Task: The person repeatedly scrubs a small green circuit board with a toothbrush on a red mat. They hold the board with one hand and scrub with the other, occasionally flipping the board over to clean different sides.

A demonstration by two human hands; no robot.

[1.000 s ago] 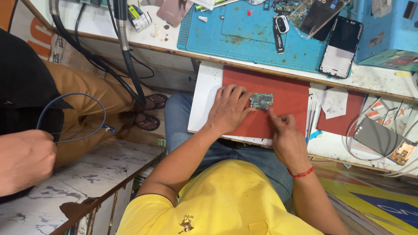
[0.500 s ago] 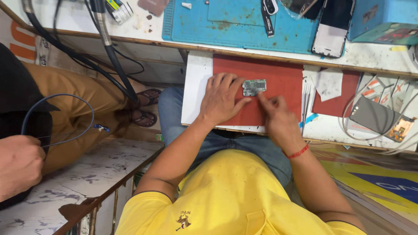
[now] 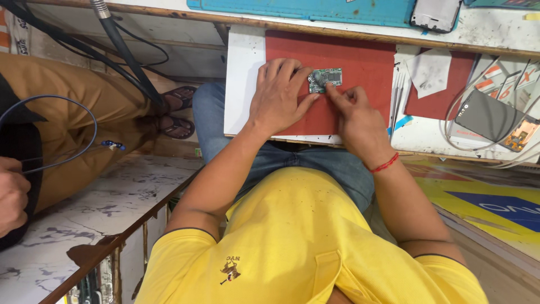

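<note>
Lying flat near the upper middle of a red work mat: a small green circuit board, component side up. Pressing down beside its left edge with spread fingers, the left hand, palm flat on the mat, thumb reaching toward the board's lower corner, probably to be keeping it from sliding. Not clamping it, only bracing. Pinching together at the board's lower right corner, the fingertips of the right hand, index finger touching the edge; whether anything thin is being held between them, cannot tell. Circling the right wrist, a red thread band.

Sitting under the mat, a white board resting across the lap, bridging blue jeans and the bench edge. Running along the top, a teal repair mat with a phone shell at its right end. Lying to the right, a grey device with white cables looped around it, near scraps of paper. Sitting on the left, another person in brown trousers, one hand near a dark looping wire, over a marbled floor.
</note>
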